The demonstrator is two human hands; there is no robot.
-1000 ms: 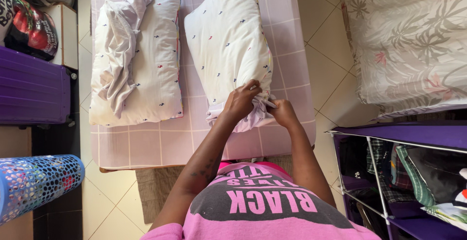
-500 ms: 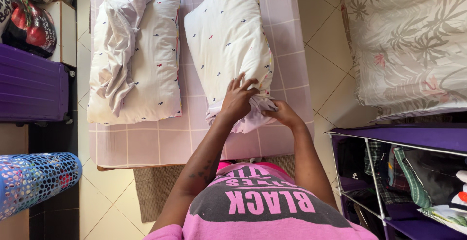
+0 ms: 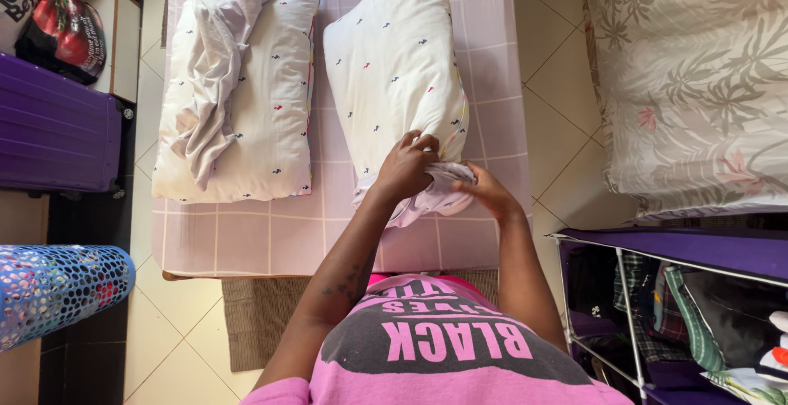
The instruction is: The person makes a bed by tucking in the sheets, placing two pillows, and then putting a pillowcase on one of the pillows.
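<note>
Item: white speckled fabric pillow (image 3: 396, 68) lay on the lilac checked bed (image 3: 492, 85), left hand (image 3: 405, 169) and right hand (image 3: 486, 190) both clamped on its pale lilac pillowcase (image 3: 427, 200) bunched at the near end; casing step apparently under way, a firm pull up the pillow judged next.

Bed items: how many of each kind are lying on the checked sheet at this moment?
Pillows: 2, the left pillow and the right pillow.
Loose lilac cloths: 2, the crumpled cloth on the left pillow and the bunched cloth that the left hand and right hand grip at the right pillow's near end.
Total: 4.
</note>
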